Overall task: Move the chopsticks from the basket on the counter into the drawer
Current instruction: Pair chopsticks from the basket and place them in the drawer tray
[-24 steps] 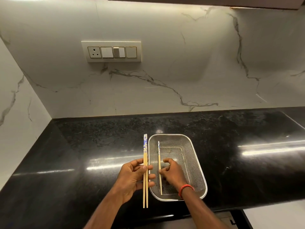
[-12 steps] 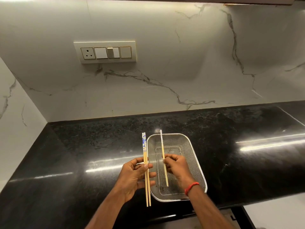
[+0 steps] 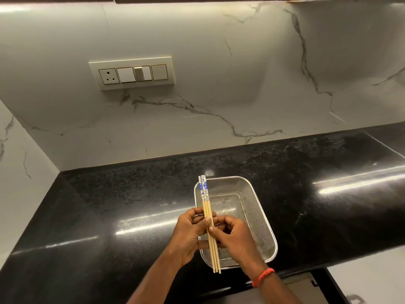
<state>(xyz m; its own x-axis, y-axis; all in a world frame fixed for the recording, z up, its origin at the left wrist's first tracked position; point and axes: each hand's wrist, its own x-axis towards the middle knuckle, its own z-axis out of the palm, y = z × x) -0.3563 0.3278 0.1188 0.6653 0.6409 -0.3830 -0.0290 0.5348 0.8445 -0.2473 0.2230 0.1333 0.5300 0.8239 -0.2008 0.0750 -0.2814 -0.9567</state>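
Three wooden chopsticks (image 3: 205, 198) with blue-and-white patterned tops are bunched together over the left side of the metal mesh basket (image 3: 256, 205). My left hand (image 3: 188, 234) grips the bundle near its middle, thumb across the front. My right hand (image 3: 235, 239) meets it from the right, its thumb and fingers pinching the same sticks. No chopsticks show in the basket where its mesh is visible. An opening below the counter edge (image 3: 306, 288) shows at the bottom right; whether it is the drawer is unclear.
The basket sits on a glossy black stone counter (image 3: 109, 216) near its front edge. A white marble backsplash (image 3: 219, 95) rises behind, carrying a socket and switch panel (image 3: 132, 73). A marble side wall (image 3: 19, 183) closes off the left.
My right hand lifted the single chopstick out of the basket and brought it left against the pair in my left hand. Both hands now hold one bundle.
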